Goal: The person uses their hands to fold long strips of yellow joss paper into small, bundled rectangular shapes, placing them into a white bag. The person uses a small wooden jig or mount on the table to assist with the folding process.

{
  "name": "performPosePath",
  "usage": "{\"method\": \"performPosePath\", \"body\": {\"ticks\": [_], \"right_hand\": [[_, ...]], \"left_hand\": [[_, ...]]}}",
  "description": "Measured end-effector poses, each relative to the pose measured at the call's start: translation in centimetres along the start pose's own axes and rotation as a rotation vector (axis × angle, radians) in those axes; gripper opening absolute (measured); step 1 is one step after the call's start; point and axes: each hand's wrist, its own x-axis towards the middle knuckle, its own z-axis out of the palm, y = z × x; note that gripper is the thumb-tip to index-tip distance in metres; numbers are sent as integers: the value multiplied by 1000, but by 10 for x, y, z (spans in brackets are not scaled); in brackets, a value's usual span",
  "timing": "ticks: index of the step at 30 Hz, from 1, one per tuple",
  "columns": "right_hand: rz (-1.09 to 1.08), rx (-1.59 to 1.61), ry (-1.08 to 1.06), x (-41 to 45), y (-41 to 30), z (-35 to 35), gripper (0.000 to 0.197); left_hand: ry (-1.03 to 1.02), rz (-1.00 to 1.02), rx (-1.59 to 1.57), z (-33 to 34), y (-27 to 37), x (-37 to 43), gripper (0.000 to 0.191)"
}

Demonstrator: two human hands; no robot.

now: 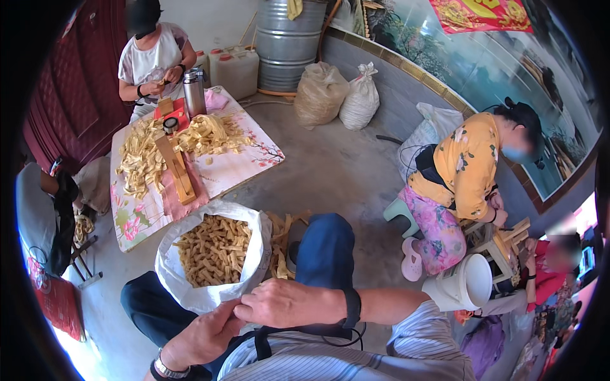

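Note:
My left hand [202, 335], with a metal watch at the wrist, meets my right hand [279, 302] just above my lap. Both have their fingers curled in and their tips touch or nearly touch. Whatever may lie between them is hidden by the fingers. Right beyond them stands an open white woven sack [167, 266], its rim rolled down. Short, tan, rolled or knotted pieces [214, 250] fill it. To the sack's right, long yellowish-brown strips [281, 238] hang or lie beside my knee.
A floral table [238, 176] holds heaps of pale yellow strips [140, 157], a wooden block tool [176, 171] and a steel flask [194, 93]. A seated person [155, 62] works behind it; others sit at right near a white bucket [448, 288]. Filled sacks [320, 95] stand by the wall.

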Motion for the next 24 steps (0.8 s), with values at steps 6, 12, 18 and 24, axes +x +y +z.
{"method": "performPosePath", "body": {"ticks": [6,12,18,24], "right_hand": [[-13,-42,-90,2,-10,-21,11],[-22,49,-41,13,-3,-25,12],[-17,95,-81,-2,0,-17,15],[9,254,-32,3,-3,-16,25]], "left_hand": [[0,3,-45,-9,9,-8,32],[60,129,326,-8,6,-4,29],[108,237,454,7,4,-3,28],[75,154,185,-12,11,-18,18]]}}
